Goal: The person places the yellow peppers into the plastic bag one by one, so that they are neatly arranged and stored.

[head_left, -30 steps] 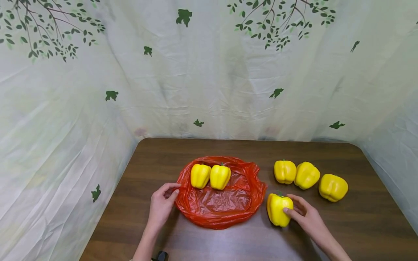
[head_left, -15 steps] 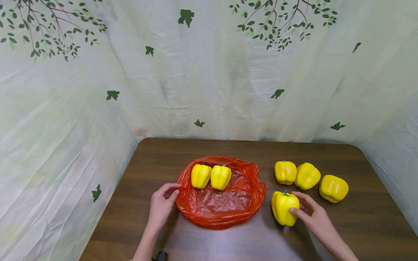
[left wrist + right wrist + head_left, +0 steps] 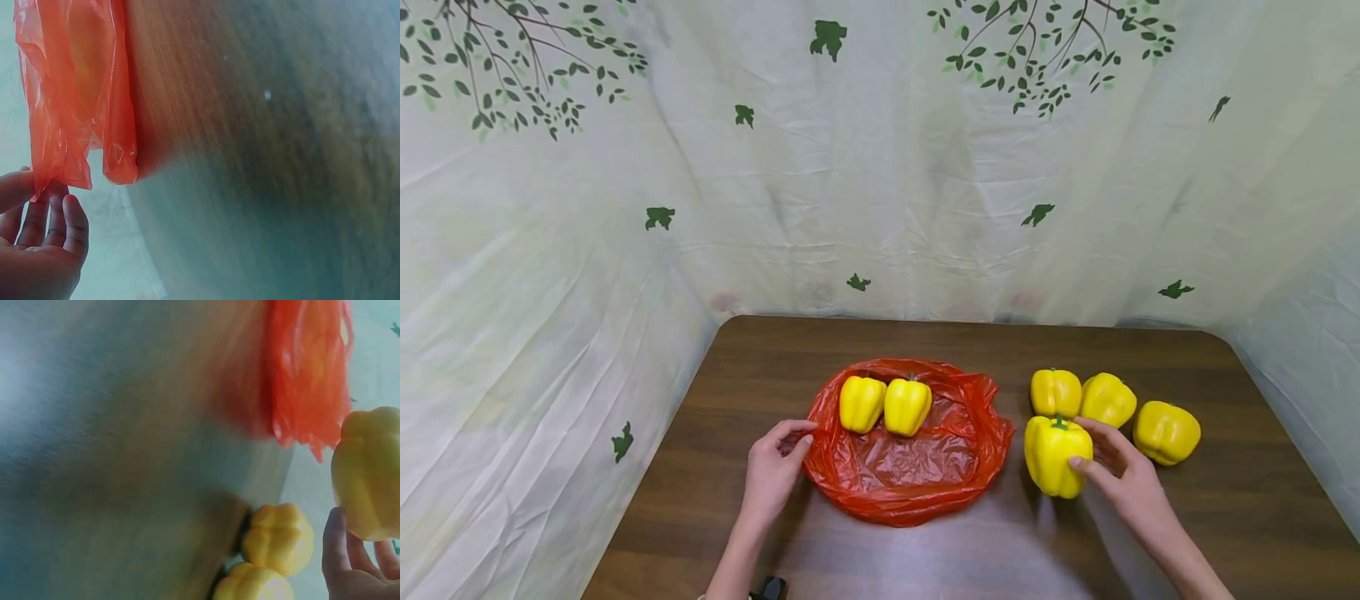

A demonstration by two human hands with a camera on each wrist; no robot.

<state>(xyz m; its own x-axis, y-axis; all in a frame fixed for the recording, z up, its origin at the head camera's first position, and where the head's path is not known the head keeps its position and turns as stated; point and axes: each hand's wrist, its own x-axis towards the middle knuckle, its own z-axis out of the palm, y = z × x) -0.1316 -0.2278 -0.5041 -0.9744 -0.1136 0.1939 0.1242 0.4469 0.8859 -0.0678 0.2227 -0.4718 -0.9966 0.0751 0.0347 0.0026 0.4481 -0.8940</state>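
A red plastic bag [image 3: 913,504] lies spread open on the table, two yellow bell peppers [image 3: 907,408] side by side inside it. At its left rim, my left hand [image 3: 771,471] pinches the plastic between thumb and fingers; the left wrist view shows the bag's edge [image 3: 59,169] in that pinch. My right hand [image 3: 1131,483] grips another yellow bell pepper [image 3: 1052,458] from its right side, stem up, raised off the table to the right of the bag. In the right wrist view the fingers [image 3: 336,544] support this pepper [image 3: 369,472].
Behind the held pepper, more yellow bell peppers stand on the right of the table: one at the left [image 3: 1055,390], one in the middle [image 3: 1107,398] and one at the right [image 3: 1167,433]. White leaf-printed cloth [image 3: 880,167] hangs around the brown wooden table [image 3: 760,358].
My right hand has lifted the bell pepper off the table, moving it slightly right, then up and away from me. The left hand stays at the bag's rim.
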